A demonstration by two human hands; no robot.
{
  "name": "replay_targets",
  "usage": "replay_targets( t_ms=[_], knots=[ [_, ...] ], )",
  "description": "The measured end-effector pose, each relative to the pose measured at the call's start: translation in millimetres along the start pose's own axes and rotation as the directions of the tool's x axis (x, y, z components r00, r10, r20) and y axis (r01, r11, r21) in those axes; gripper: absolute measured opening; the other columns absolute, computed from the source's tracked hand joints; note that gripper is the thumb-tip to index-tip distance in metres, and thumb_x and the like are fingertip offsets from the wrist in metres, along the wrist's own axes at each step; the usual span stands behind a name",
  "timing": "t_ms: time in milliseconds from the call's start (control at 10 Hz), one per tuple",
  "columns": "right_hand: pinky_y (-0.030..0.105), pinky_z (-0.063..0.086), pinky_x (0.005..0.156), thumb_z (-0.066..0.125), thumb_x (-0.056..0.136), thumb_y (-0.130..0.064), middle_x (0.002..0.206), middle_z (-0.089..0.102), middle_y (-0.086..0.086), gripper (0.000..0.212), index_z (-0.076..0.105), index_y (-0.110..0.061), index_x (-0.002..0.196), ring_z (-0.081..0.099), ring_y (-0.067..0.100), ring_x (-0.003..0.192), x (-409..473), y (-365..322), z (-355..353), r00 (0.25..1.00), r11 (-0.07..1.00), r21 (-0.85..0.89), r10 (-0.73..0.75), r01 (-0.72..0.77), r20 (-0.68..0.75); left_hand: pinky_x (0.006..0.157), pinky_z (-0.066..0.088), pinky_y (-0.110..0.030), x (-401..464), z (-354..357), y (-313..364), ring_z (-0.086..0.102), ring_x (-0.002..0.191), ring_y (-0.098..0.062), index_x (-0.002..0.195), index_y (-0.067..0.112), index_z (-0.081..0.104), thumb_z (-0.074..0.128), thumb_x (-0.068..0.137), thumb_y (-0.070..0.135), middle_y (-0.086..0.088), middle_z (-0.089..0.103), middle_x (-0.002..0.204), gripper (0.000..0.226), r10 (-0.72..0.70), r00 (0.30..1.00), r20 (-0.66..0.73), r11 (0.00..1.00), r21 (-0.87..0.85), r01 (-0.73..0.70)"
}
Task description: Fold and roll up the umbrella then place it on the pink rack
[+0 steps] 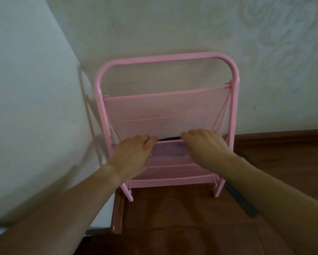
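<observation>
Umbrella [170, 138] in pink rack [165, 60], both hands on it; no writing legible.

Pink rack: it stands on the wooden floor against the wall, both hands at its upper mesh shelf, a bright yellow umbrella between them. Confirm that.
Wrong colour. In the head view the umbrella between the left hand and right hand is dark, not yellow. The rest about the pink rack holds.

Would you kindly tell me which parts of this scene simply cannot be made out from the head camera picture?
- Dark umbrella: only a sliver shows; the pink metal mesh rack and both hands cover the rest, so its rolled state is unknown.
- Left hand and right hand: fingertips curl behind the mesh edge, so the grip is unclear.
- Dark flat object on the floor: partly behind the right forearm, unidentifiable.
</observation>
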State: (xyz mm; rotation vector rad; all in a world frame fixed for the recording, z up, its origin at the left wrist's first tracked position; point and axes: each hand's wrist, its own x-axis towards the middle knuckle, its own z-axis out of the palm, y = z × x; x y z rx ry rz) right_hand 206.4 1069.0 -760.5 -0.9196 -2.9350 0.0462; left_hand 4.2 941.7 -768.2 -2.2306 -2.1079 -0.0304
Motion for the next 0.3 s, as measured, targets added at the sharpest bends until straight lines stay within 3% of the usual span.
replay_targets(
  t_ms=[100, 200, 300],
  knots=[
    [0.032, 0.05, 0.072, 0.071, 0.083, -0.013, 0.086, 0.067, 0.0, 0.023, 0.063, -0.017, 0.104, 0.061, 0.019, 0.073, -11, -16, 11, 0.996, 0.997, -0.009, 0.079, -0.08, -0.039, 0.048, 0.046, -0.036, -4, 3, 10, 0.065, 0.06, -0.034, 0.104, 0.005, 0.065, 0.075, 0.06, -0.013, -0.011, 0.068, 0.078, 0.049, -0.063, 0.997, 0.035, 0.998, 0.033, 0.061],
    [0.036, 0.049, 0.079, 0.066, 0.087, -0.012, 0.095, 0.067, 0.005, 0.022, 0.061, -0.013, 0.108, 0.062, 0.023, 0.084, -5, -22, -10, 0.994, 0.995, -0.023, 0.102, -0.101, 0.038, 0.065, 0.049, -0.041, 9, -20, 20, 0.068, 0.085, -0.034, 0.118, 0.009, 0.057, 0.068, 0.076, -0.007, -0.01, 0.069, 0.097, 0.047, -0.185, 0.975, 0.121, 0.978, 0.117, 0.171],
    [0.04, 0.049, 0.093, 0.061, 0.09, -0.015, 0.11, 0.064, 0.009, 0.028, 0.057, -0.012, 0.118, 0.059, 0.026, 0.1, -12, -29, -51, 0.977, 0.986, -0.061, 0.163, -0.156, 0.137, 0.092, 0.048, -0.047, 11, -66, 43, 0.062, 0.107, -0.033, 0.128, 0.013, 0.05, 0.062, 0.084, 0.004, -0.012, 0.064, 0.117, 0.047, -0.284, 0.942, 0.176, 0.951, 0.175, 0.254]
  ],
)
